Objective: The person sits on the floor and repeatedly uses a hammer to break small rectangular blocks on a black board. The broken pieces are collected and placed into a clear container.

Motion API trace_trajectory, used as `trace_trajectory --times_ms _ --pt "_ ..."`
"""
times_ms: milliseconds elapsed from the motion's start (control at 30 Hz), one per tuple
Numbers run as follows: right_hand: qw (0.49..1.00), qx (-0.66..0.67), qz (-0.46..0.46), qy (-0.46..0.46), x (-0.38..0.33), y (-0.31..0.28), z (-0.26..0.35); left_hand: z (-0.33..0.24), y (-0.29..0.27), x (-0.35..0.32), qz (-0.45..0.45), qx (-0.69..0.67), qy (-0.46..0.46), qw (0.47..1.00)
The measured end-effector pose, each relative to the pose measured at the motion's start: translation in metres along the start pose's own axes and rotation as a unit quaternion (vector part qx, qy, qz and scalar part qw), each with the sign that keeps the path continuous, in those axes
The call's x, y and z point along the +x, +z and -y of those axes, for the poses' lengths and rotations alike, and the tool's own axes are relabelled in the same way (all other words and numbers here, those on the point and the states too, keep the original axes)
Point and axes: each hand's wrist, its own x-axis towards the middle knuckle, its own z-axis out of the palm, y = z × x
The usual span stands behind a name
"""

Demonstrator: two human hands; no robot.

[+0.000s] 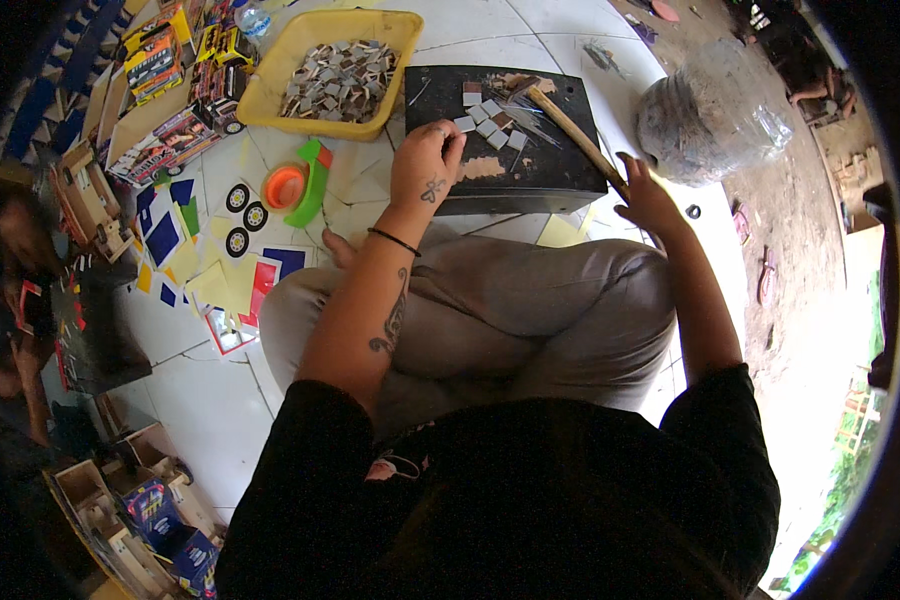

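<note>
On a black box (570, 130) in front of my crossed legs lie several small grey square pieces (486, 118), thin metal nails or pins and brown scraps. My left hand (428, 165) is closed over the box's left edge, beside the grey squares; what its fingers hold, if anything, is hidden. A hammer (570, 128) rests with its head on the box and its wooden handle slanting past the right edge. My right hand (652, 203) is at the handle's end, thumb and forefinger spread apart on either side of it.
A yellow tub (402, 62) heaped with similar squares stands behind, left of the box. Black toy wheels (238, 242), an orange tape roll in a green dispenser (317, 185) and coloured sheets lie left. A stuffed clear plastic bag (705, 120) stands right. Another person's hands (30, 350) are far left.
</note>
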Motion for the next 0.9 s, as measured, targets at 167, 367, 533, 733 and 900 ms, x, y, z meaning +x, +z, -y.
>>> trace_trajectory --times_ms 167,367,533,733,900 --pt "0.98 0.156 -0.12 -0.013 -0.006 -0.011 -0.004 0.002 0.005 -0.002 -0.052 0.067 0.071 0.994" --pt "0.922 0.384 -0.018 0.043 -0.065 -0.063 0.06 0.004 0.008 -0.003 -0.075 0.083 0.107 0.988" --pt "0.96 0.234 -0.132 -0.082 -0.107 -0.052 0.117 0.004 0.012 -0.004 -0.087 0.124 0.12 0.981" --pt "0.98 0.173 -0.093 -0.034 -0.116 -0.057 0.132 0.007 0.016 -0.005 -0.092 0.153 0.128 0.976" --pt "0.98 0.165 -0.096 -0.047 -0.113 -0.056 0.131 0.008 0.016 -0.005 -0.091 0.164 0.127 0.974"
